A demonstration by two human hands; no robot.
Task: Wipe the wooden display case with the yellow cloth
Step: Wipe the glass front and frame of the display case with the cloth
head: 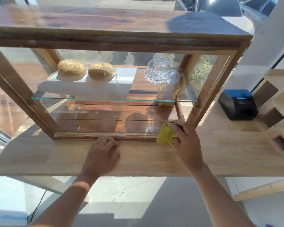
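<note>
Right hand [185, 138] has the yellow cloth [166, 134] bunched in its grip against the wooden display case [121, 41], bottom right corner. Left hand [103, 154] grips nothing, lying flat on the surface [220, 151].

Both bare forearms reach forward. The person's left hand [103, 153] lies palm down, fingers curled loosely and together. The right hand [184, 138] is clenched, fingers bent tight around what it holds, wrist straight.

Right hand [185, 138] presses yellow cloth [166, 135] against wooden display case [105, 41].
</note>
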